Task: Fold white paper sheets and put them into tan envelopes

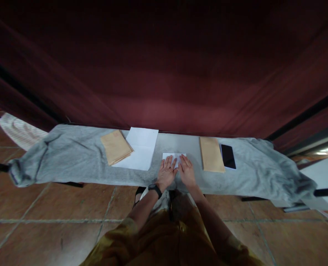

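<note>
A small folded sheet of white paper (169, 154) lies on the grey cloth in front of me. My left hand (167, 172) rests flat on its left part, fingers stretched out and pointing away from me. On its right part my right hand (186, 172) presses down, fingers extended too. Both hands cover most of the paper, and only its far edge and a bit between the fingers show. A larger white sheet stack (141, 147) is to the left, partly under several brown envelopes (116, 147). Right of my hands is a brown envelope stack (212, 154).
A dark-screened phone (228, 156) lies beside the right envelopes. The long narrow table is draped with a grey cloth (69, 155), bunched at both ends. A dark red curtain (164, 88) hangs along the far edge. Below is a tiled floor (69, 203).
</note>
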`<state>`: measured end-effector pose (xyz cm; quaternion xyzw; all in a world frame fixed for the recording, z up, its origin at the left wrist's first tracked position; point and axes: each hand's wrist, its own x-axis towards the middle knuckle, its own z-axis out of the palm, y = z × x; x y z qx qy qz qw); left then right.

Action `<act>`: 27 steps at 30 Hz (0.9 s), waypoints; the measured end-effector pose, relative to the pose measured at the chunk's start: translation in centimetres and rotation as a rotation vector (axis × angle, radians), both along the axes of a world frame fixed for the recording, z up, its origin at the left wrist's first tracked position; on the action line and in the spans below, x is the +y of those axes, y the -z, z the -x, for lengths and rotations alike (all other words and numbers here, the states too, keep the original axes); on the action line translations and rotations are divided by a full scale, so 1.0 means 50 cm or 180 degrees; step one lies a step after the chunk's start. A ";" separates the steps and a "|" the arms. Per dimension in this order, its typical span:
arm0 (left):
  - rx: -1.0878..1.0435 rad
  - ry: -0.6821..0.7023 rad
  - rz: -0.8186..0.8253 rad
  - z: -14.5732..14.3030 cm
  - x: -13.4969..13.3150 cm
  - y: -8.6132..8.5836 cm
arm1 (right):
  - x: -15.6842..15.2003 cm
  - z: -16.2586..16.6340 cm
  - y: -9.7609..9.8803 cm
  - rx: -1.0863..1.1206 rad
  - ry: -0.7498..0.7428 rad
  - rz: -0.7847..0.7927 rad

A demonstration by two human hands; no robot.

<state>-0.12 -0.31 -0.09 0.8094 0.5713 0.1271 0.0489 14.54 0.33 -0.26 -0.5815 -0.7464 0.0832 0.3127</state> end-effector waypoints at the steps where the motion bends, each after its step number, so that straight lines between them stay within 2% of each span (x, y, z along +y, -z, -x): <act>1: 0.0108 0.0023 0.0035 0.000 0.000 0.001 | 0.006 0.009 -0.002 -0.0046 -0.0151 0.0062; 4: 0.0403 0.0082 0.0089 0.004 -0.001 -0.003 | 0.020 0.029 -0.004 -0.0380 -0.0420 0.0315; 9: 0.0429 0.0009 0.0146 0.014 0.003 -0.007 | 0.021 0.029 0.012 -0.0914 -0.0159 0.0561; 16: 0.0398 -0.0447 0.0197 0.053 0.029 -0.004 | 0.008 0.017 0.044 -0.1039 0.0339 0.0222; 21: 0.0395 -0.0648 0.0127 0.035 0.034 -0.012 | 0.006 0.024 0.052 -0.0950 0.0582 0.0041; 27: 0.0290 -0.0176 0.0074 0.000 0.024 -0.015 | 0.005 0.023 0.047 -0.1085 0.0520 0.0234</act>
